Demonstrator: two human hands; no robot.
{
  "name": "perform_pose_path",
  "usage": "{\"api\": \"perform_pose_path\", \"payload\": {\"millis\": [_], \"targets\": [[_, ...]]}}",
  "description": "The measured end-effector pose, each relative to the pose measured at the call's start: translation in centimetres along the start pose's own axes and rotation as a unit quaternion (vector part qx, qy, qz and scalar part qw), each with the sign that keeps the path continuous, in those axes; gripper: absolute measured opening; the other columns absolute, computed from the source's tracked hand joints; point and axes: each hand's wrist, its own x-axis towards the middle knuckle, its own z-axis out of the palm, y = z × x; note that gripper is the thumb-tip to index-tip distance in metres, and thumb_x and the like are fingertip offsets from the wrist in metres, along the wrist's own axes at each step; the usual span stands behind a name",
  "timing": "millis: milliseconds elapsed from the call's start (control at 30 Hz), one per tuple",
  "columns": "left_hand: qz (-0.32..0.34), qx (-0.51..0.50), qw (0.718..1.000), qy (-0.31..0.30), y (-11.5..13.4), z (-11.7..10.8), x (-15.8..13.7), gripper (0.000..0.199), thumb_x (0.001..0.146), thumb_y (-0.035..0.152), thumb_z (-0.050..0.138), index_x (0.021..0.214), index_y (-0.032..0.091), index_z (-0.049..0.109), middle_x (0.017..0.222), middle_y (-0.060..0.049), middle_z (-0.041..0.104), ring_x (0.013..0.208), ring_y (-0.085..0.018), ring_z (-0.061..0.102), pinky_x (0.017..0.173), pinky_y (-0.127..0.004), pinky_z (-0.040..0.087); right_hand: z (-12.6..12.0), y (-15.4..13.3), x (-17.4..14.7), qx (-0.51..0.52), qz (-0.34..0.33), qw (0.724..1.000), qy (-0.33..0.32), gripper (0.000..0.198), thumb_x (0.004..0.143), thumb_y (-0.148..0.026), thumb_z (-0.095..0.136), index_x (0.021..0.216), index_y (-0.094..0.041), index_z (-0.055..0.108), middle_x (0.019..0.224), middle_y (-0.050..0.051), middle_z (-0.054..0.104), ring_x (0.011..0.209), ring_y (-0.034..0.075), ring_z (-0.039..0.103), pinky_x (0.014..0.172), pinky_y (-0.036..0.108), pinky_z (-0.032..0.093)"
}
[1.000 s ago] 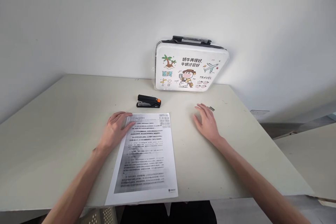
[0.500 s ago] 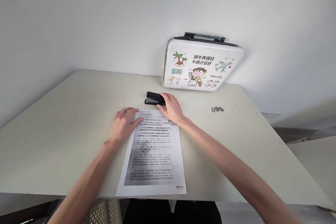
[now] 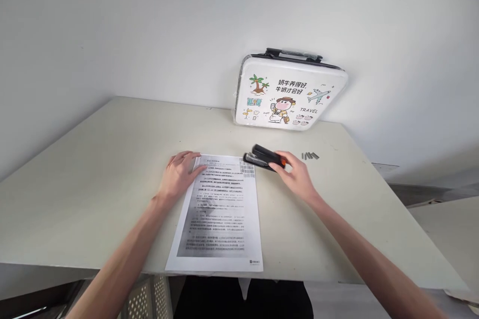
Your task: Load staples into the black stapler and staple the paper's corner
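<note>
A black stapler (image 3: 268, 156) is in my right hand (image 3: 294, 174), whose thumb and fingers close round its rear end. Its jaws stand apart and point left, over the upper right corner of a printed sheet of paper (image 3: 217, 219). Whether it touches the sheet, I cannot tell. My left hand (image 3: 180, 172) rests at the sheet's upper left corner, with the thumb lying on the print and spread away from the fingers. The sheet lies flat; whether more sheets are under it is not visible.
Several short strips of staples (image 3: 310, 155) lie to the right of the stapler. Behind them a white case (image 3: 290, 92) with cartoon pictures and a black handle stands against the wall (image 3: 149, 25). The pale table's (image 3: 318, 254) front edge runs just below the sheet.
My right hand has taken the stapler from behind the sheet and brought it right and nearer, to the sheet's upper right corner. The left hand has stayed in nearly the same place.
</note>
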Motion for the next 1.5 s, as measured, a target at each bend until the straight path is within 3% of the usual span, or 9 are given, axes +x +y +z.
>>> {"api": "perform_pose_path", "payload": {"millis": [200, 367, 467, 567, 733, 900, 1100, 1333, 1500], "targets": [[0.053, -0.038, 0.998, -0.022, 1.8, -0.7, -0.3, 0.037, 0.103, 0.051, 0.058, 0.127, 0.026, 0.067, 0.135, -0.008, 0.071, 0.134, -0.030, 0.059, 0.116, -0.051, 0.046, -6.9, 1.7, -9.6, -0.031, 0.073, 0.997, -0.026, 0.036, 0.094, -0.057, 0.067, 0.115, -0.028, 0.070, 0.105, 0.007, 0.075, 0.093, 0.027, 0.070, 0.080, 0.039, 0.059], [0.095, -0.009, 0.986, -0.136, 4.0, -1.2, -2.2, 0.057, 0.101, 0.063, 0.057, 0.143, 0.025, 0.059, 0.159, -0.009, 0.054, 0.153, -0.033, 0.042, 0.126, -0.057, 0.035, -9.4, 2.2, -13.4, -0.010, 0.084, 0.996, -0.042, 0.030, 0.097, -0.052, 0.067, 0.118, -0.031, 0.070, 0.115, 0.007, 0.075, 0.103, 0.028, 0.071, 0.077, 0.036, 0.060], [0.099, 0.018, 0.980, -0.171, 4.5, -1.6, -2.7, 0.065, 0.101, 0.066, 0.055, 0.150, 0.023, 0.054, 0.165, -0.010, 0.046, 0.156, -0.035, 0.037, 0.126, -0.060, 0.034, -9.9, 2.4, -14.0, 0.017, 0.097, 0.993, -0.066, 0.030, 0.099, -0.051, 0.065, 0.121, -0.031, 0.069, 0.123, 0.006, 0.074, 0.112, 0.028, 0.070, 0.089, 0.037, 0.060], [0.133, 0.026, 0.981, -0.141, 5.7, -2.4, -2.4, 0.055, 0.104, 0.058, 0.055, 0.147, 0.023, 0.056, 0.161, -0.010, 0.051, 0.155, -0.033, 0.039, 0.125, -0.059, 0.036, -10.0, 2.7, -14.2, 0.052, 0.120, 0.989, -0.074, 0.036, 0.099, -0.053, 0.064, 0.128, -0.031, 0.067, 0.132, 0.006, 0.072, 0.120, 0.028, 0.068, 0.100, 0.040, 0.058], [0.198, -0.025, 0.970, -0.139, 10.6, -3.0, -1.8, 0.034, 0.107, 0.037, 0.057, 0.140, 0.027, 0.062, 0.146, -0.006, 0.065, 0.147, -0.028, 0.050, 0.121, -0.056, 0.045, -10.0, 2.7, -14.0, 0.100, 0.167, 0.980, -0.047, 0.039, 0.107, -0.056, 0.046, 0.134, -0.033, 0.064, 0.137, 0.005, 0.071, 0.130, 0.027, 0.065, 0.111, 0.044, 0.051], [0.244, -0.102, 0.946, -0.190, 16.0, -0.5, -1.6, 0.026, 0.106, 0.031, 0.059, 0.131, 0.027, 0.066, 0.132, -0.005, 0.072, 0.136, -0.025, 0.060, 0.116, -0.053, 0.050, -10.0, 2.7, -13.6, 0.119, 0.167, 0.978, -0.028, 0.040, 0.109, -0.054, 0.040, 0.134, -0.031, 0.062, 0.135, 0.007, 0.073, 0.122, 0.026, 0.068, 0.107, 0.044, 0.052], [0.231, -0.139, 0.946, -0.182, 20.0, 3.3, -0.7, 0.030, 0.101, 0.032, 0.069, 0.129, 0.023, 0.065, 0.126, -0.007, 0.074, 0.127, -0.025, 0.065, 0.111, -0.049, 0.052, -9.8, 3.0, -13.5, 0.105, 0.145, 0.984, -0.021, 0.037, 0.110, -0.050, 0.041, 0.131, -0.030, 0.063, 0.132, 0.007, 0.074, 0.120, 0.026, 0.069, 0.105, 0.043, 0.054], [0.221, -0.168, 0.947, -0.161, 22.3, 6.6, 0.3, 0.022, 0.095, 0.031, 0.078, 0.113, 0.021, 0.069, 0.117, -0.006, 0.076, 0.116, -0.026, 0.069, 0.100, -0.047, 0.056, -9.6, 3.4, -13.4, 0.090, 0.138, 0.986, -0.005, 0.037, 0.110, -0.048, 0.041, 0.134, -0.030, 0.063, 0.131, 0.007, 0.074, 0.120, 0.025, 0.070, 0.103, 0.043, 0.056], [0.221, -0.161, 0.949, -0.156, 21.8, 6.7, 0.4, 0.013, 0.096, 0.026, 0.076, 0.107, 0.021, 0.070, 0.112, -0.004, 0.077, 0.111, -0.025, 0.070, 0.095, -0.045, 0.057, -9.6, 3.0, -13.5, 0.065, 0.122, 0.989, -0.046, 0.038, 0.104, -0.051, 0.056, 0.136, -0.031, 0.060, 0.134, 0.007, 0.071, 0.123, 0.027, 0.068, 0.106, 0.045, 0.055]]}}
